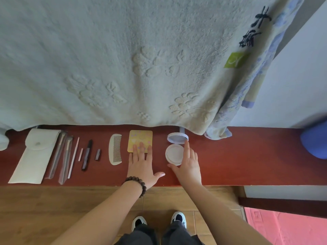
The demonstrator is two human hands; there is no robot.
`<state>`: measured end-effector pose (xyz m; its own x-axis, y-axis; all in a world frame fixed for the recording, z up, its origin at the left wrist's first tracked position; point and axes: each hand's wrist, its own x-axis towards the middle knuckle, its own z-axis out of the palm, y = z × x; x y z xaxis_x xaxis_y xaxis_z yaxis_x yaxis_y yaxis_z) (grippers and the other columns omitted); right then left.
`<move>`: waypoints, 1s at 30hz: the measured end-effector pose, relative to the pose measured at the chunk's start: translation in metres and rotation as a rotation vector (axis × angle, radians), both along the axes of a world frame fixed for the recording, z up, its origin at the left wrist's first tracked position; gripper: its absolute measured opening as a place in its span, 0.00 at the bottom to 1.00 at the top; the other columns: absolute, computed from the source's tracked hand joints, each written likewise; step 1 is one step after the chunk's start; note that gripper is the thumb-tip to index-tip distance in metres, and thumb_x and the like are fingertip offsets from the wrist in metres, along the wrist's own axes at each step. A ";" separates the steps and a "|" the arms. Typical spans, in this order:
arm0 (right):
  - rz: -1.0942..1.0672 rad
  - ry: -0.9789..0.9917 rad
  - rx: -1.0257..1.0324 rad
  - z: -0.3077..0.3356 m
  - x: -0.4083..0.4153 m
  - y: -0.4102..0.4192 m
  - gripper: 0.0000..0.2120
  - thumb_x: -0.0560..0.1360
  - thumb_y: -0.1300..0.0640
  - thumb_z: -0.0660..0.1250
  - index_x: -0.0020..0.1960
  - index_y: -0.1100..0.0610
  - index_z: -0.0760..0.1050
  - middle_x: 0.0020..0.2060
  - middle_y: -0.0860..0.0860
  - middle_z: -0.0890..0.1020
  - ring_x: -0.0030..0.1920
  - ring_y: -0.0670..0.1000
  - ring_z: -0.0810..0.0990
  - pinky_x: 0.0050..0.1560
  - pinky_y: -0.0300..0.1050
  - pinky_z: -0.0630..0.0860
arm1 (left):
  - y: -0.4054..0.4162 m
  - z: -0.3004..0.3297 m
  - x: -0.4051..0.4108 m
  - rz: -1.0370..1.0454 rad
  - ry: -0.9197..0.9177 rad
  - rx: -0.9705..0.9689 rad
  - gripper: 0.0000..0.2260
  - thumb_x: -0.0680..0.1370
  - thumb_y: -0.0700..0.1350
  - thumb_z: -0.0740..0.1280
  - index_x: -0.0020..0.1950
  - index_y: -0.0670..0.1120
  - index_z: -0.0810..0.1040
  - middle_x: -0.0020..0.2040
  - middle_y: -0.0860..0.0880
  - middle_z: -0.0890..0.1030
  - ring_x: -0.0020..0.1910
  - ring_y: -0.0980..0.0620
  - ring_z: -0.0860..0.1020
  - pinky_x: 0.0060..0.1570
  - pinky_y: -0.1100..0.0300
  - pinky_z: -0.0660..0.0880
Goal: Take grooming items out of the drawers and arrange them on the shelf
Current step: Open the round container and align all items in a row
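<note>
Grooming items lie in a row along a red-brown shelf (pixel 230 156), under the hem of a pale towel (pixel 123 59) that hangs over its far edge. From the left come a white pouch (pixel 33 156) with a snap flap, two brushes (pixel 62 156) in clear sleeves, a thin white stick (pixel 74 157), a small pale tube (pixel 81 154), a dark pen-shaped item (pixel 87 155) and a short dark cap (pixel 97 154). Right of these a white comb (pixel 115 149) lies with its teeth to the right, then a yellow square card (pixel 140 137) with a pastel pattern, then a round white compact (pixel 174 153) whose lid (pixel 177 137) stands open on the far side. The left hand (pixel 141 165), with a bead bracelet (pixel 137 183) at the wrist, lies flat and spread, its grip open, fingertips resting on the near edge of the card and thumb pointing right along the shelf. The right hand (pixel 188 165) is at the compact, fingers loosely spread; the forefinger reaches along the right rim up to the lid and the thumb touches the near rim, so the grip lightly frames the compact rather than closing on it. A patterned blue cloth (pixel 247 89) hangs beside the towel on the right, and a blue object (pixel 315 140) sits at the far right end of the shelf. Below are wooden flooring (pixel 53 209), two dark shoes (pixel 178 218) and a pink mat (pixel 286 228)
</note>
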<state>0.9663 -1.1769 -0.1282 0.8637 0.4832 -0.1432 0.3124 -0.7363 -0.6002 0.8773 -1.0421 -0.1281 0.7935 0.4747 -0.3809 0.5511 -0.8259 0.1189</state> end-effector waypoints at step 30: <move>0.021 -0.019 -0.082 0.002 0.004 0.012 0.55 0.64 0.43 0.75 0.78 0.54 0.44 0.59 0.52 0.72 0.59 0.54 0.69 0.61 0.47 0.67 | 0.002 -0.004 -0.004 -0.012 -0.017 0.011 0.48 0.71 0.73 0.57 0.78 0.48 0.39 0.78 0.41 0.39 0.76 0.38 0.38 0.75 0.44 0.45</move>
